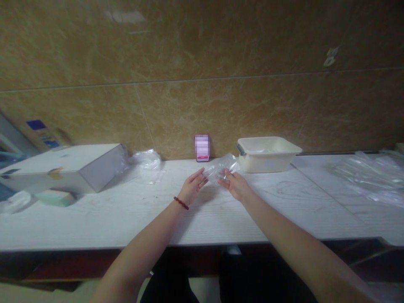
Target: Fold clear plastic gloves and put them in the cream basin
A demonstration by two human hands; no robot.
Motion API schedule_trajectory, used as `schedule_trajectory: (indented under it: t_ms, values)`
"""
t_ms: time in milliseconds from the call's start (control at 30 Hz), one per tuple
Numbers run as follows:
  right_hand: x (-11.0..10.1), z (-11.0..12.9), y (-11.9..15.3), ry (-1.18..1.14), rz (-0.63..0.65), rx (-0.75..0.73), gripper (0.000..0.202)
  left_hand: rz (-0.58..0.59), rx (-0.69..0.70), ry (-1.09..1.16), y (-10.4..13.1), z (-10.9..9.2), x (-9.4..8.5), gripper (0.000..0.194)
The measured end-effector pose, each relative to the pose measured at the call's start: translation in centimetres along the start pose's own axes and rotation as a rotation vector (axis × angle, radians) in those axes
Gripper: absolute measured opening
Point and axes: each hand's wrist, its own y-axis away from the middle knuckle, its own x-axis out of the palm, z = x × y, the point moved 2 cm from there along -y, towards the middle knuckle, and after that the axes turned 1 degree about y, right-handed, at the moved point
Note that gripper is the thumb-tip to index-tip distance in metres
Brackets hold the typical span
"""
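"What have your hands got?"

"A clear plastic bag [222, 167], at twelve o'clock from me, above the white tabletop [208, 225]. My left hand [191, 186] pinches its left edge, and my right hand [236, 184] pinches it on the right."

"And around them?"

"From my hands, a lit phone [202, 146] stands between eleven and twelve, a cream plastic tub [267, 163] at two, crumpled clear plastic [147, 164] between nine and ten."

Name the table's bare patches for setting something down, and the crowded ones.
Bare table lies between the cream tub and right forearm, and between the white box and left forearm. Crowded: around the held plastic and far-right plastic pile.
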Motion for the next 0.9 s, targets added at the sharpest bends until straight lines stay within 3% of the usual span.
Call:
schedule_trajectory:
  t_ms: [133, 267, 433, 900]
  values:
    - [-0.4, 1.3, 0.1, 0.174, 0.075, 0.037, 0.004, 0.022, -0.026, -0.05, 0.0, -0.1, -0.1, 0.036]
    - [-0.2, 2.1, 0.4, 0.382, 0.173, 0.121, 0.009, 0.151, -0.031, -0.191, 0.3, 0.1, 0.2, 0.054]
    - [0.8, 2.1, 0.8, 0.531, 0.226, 0.255, 0.009, 0.292, -0.013, -0.431, 0.7, 0.2, 0.3, 0.045]
    - [-0.5, 1.9, 1.0, 0.361, 0.17, 0.247, 0.009, 0.497, -0.025, -0.632, 1.2, -0.6, 0.7, 0.07]
